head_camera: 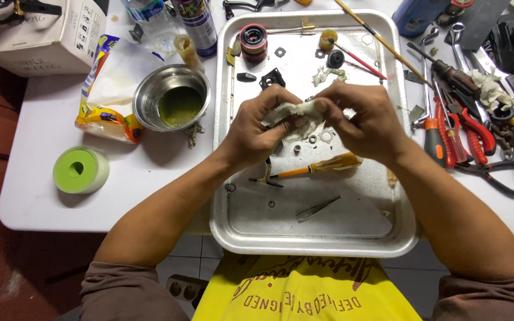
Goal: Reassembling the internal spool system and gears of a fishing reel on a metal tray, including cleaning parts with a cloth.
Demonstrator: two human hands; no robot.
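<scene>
Centrally above the metal tray [224, 178], both hands' fingers [281, 98] pinch a crumpled rag [290, 113], well inside its rims.

A tray [400, 229] sits in the middle of the frame on a table [37, 196], with a screwdriver [316, 168] and tweezers [317, 208] in it, a bowl [172, 98] and tape roll [80, 170] to its left, and pliers [474, 134] to its right.
</scene>
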